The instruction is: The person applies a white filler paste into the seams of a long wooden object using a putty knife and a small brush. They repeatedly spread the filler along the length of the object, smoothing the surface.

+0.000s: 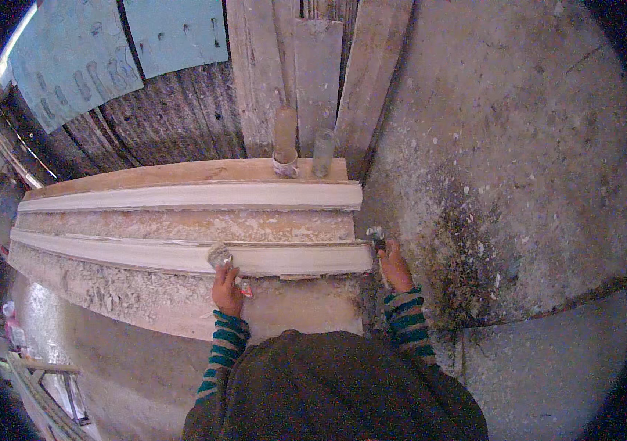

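Two long white-coated mouldings lie side by side, the far moulding and the near moulding. My left hand is closed around a tool with a whitish, brush-like head, which rests over the near moulding; its exact kind is unclear. A small red and white bit shows beside that hand. At the near moulding's right end, my right hand is closed on a small dark tool with a pale, shiny tip. The fingers partly hide it, and its kind does not show.
The mouldings lie on a wooden bench strewn with pale crumbs and dust. At its far edge stand a brown bottle-shaped thing and a clear glass jar. Boards lean behind them. Stained concrete floor stretches to the right.
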### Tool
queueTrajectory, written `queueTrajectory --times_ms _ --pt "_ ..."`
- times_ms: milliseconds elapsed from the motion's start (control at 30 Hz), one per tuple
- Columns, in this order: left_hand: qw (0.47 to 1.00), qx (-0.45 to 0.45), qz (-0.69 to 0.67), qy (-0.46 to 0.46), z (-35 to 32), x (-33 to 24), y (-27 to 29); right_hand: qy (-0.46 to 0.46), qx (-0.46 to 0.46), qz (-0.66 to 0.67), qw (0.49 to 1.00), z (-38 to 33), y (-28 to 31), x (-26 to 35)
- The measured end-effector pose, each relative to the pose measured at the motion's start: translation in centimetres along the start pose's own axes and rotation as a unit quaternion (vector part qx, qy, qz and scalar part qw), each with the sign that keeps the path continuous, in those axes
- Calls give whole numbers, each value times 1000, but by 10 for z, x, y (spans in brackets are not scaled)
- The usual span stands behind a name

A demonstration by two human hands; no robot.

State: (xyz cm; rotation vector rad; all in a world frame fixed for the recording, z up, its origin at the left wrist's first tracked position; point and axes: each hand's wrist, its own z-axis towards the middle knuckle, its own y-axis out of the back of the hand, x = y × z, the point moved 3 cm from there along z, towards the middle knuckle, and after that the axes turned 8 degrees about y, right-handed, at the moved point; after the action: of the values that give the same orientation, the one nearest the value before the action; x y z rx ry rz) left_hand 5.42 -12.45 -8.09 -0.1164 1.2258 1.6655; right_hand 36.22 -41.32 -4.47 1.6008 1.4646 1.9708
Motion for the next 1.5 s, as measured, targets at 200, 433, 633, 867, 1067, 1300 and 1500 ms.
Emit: queueTrajectory --times_ms 200,433,633,867,1067,1300,1500 --pt "997 31 -17 74 0 6 -5 165 -69 -191 965 18 -8 18" --pt "1000 3 -14 25 -3 5 -6 147 -76 -379 910 6 -50 16" --pt "999 17 21 44 -2 3 -4 85 8 -363 928 -15 -43 36" --pt "999 10 42 15 2 -3 0 108 28 -300 947 -33 -37 22" --pt "997 38 15 73 1 2 1 62 52 -86 993 -22 21 43" --pt "997 43 16 69 0 5 2 -37 112 -36 992 17 20 31" --pt "996 48 5 70 2 -2 2 127 76 -231 962 45 -13 4"
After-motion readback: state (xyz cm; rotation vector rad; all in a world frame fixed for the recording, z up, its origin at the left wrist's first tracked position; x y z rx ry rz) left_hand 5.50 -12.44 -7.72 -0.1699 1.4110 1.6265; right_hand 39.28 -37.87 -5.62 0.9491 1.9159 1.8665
